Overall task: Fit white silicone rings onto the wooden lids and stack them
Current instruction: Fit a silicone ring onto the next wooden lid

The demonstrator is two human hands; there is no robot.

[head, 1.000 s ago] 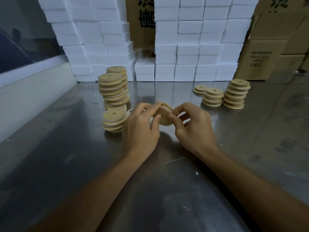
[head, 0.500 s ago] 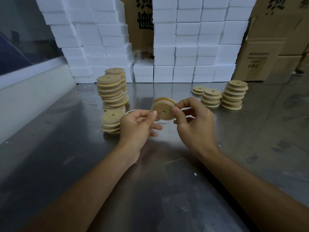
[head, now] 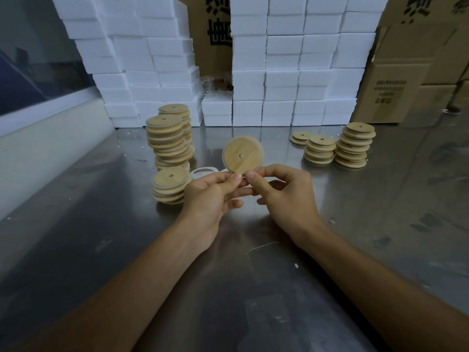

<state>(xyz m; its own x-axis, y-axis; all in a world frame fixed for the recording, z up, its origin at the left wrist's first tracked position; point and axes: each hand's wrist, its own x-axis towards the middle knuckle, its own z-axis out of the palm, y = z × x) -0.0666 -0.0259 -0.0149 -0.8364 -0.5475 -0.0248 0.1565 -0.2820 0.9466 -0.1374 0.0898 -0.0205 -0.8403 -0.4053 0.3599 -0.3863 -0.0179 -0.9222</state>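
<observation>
Here the wooden lid point(head: 243, 154) stands on edge above the steel table point(head: 355, 212), face toward the camera, a pale silicone ring point(head: 224, 158) showing around its rim. The left hand point(head: 210, 196) and the right hand point(head: 286, 196) each pinch its lower edge between thumb and fingers. Loose rings point(head: 203, 171) lie on the table just behind the left hand, beside the short finished stack point(head: 170, 185); bare lids point(head: 354, 144) wait well apart to the right. With so light a grip at one edge, the lid could slip, or the ring could roll off if it is seated unevenly. Compared with half a second ago, the lid has been lifted higher and turned to face the camera, both thumbs now meeting beneath it.
</observation>
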